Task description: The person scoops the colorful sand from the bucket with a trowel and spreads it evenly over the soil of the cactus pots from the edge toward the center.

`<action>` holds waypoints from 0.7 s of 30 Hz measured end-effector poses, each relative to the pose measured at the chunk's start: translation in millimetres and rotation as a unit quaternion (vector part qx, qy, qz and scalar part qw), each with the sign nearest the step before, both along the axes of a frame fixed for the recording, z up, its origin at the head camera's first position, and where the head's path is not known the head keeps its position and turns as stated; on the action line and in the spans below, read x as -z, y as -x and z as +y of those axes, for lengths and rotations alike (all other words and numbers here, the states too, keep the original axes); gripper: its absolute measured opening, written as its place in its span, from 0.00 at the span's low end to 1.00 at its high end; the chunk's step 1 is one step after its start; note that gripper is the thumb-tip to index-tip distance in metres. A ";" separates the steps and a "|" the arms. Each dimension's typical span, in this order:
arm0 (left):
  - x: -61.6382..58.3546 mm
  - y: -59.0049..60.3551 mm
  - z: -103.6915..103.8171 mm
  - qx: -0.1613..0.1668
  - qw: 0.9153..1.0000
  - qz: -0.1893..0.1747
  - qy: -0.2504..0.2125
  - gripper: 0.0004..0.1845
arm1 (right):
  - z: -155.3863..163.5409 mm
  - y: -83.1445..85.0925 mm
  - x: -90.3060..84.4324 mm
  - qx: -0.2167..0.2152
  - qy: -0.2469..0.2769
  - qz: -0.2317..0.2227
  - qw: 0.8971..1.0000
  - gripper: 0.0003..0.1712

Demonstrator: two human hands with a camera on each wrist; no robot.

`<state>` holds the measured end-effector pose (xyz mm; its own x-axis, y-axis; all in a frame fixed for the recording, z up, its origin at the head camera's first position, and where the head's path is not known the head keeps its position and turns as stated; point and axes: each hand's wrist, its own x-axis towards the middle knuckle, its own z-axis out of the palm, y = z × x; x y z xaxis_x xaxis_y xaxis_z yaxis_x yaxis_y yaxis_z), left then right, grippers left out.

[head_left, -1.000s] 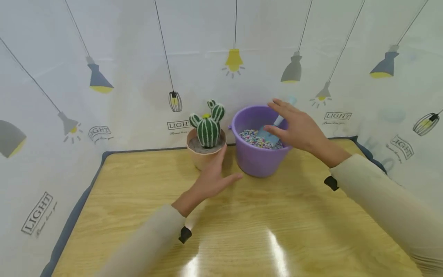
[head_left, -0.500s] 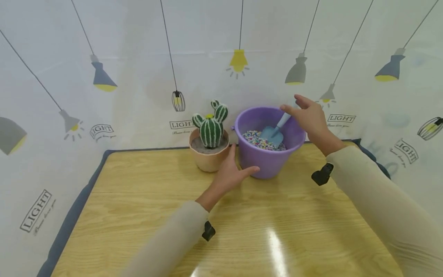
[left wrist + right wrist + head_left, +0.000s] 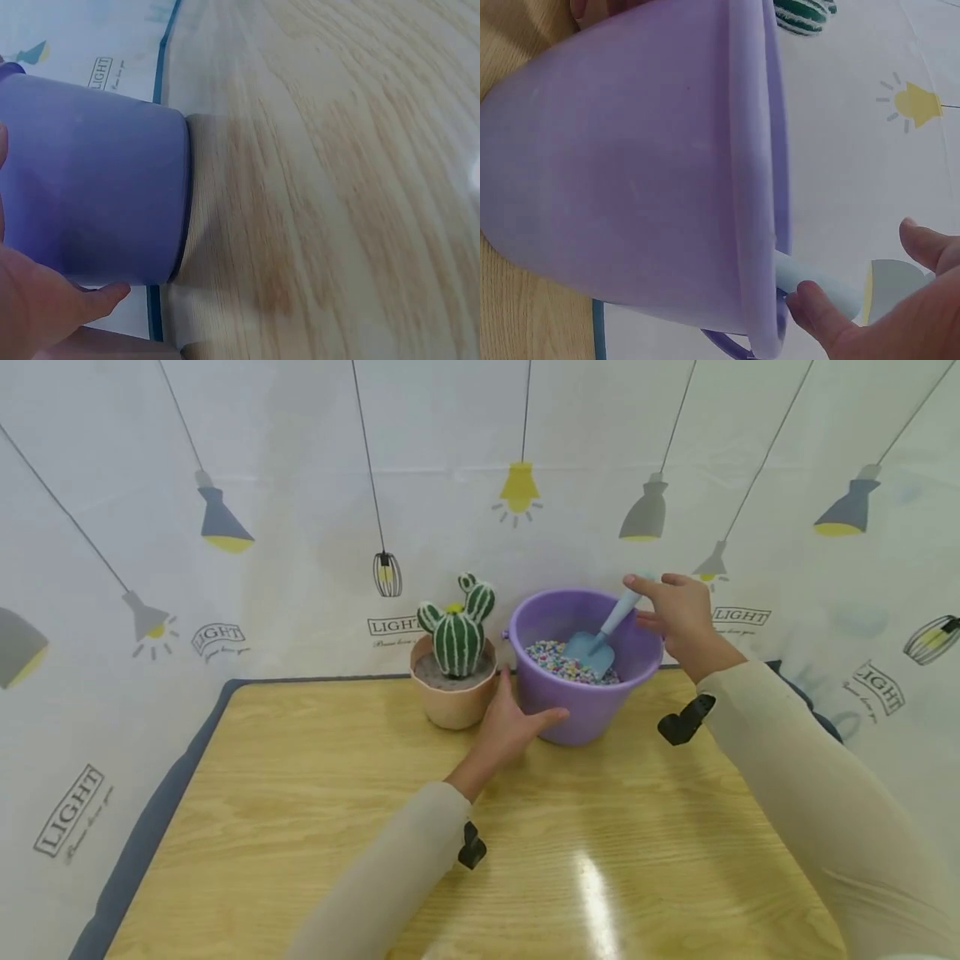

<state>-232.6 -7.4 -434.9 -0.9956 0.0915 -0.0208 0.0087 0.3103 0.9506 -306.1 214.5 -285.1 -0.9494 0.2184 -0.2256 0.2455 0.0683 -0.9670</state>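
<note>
Right hand (image 3: 678,614) at the 2 o'clock rim of the purple bucket (image 3: 581,714), fingertips pinching the pale-blue handle of a small blue shovel (image 3: 600,639); right wrist view shows finger and thumb (image 3: 814,307) closing on the handle just past the rim. Shovel blade rests on coloured gravel (image 3: 558,660) inside the bucket, handle leaning up toward 2 o'clock, probably why the hand comes in from that side. Left hand (image 3: 513,727) sits at the bucket's 8 o'clock, fingers spread wide and fairly straight against the wall; left wrist view shows a fingertip (image 3: 105,296) touching near the base. Looks like a bracing hold, to keep the bucket from sliding on the glossy wooden table (image 3: 315,810). Bucket stands upright at the table's 12 o'clock edge. Just beside it, at its 9 o'clock, a striped cactus (image 3: 457,631) in a peach pot (image 3: 450,702), close to the left thumb; tight quarters there. Lamp-print backdrop (image 3: 247,527) closes in behind.
</note>
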 end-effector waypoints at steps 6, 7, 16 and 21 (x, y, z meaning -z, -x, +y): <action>-0.6 5.9 6.7 -0.004 1.000 0.004 -0.014 0.71 | -1.9 11.9 4.6 0.001 0.021 -0.029 0.999 0.59; -0.2 6.6 7.5 -0.005 1.000 0.005 -0.014 0.71 | -2.0 13.5 6.1 0.001 0.020 -0.031 0.999 0.59; 3.2 15.5 14.6 -0.018 0.999 0.029 -0.032 0.72 | -4.9 23.7 17.1 0.021 -0.006 -0.025 0.999 0.51; 4.7 19.4 17.3 -0.011 0.997 0.059 -0.055 0.72 | -6.7 23.7 21.3 0.028 -0.009 0.003 1.000 0.43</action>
<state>-252.0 9.9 -439.6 -0.9923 0.0653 0.1048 0.1161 0.2053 0.9718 -329.8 207.8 -306.4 -0.9370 0.2751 -0.2154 0.2434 0.0717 -0.9673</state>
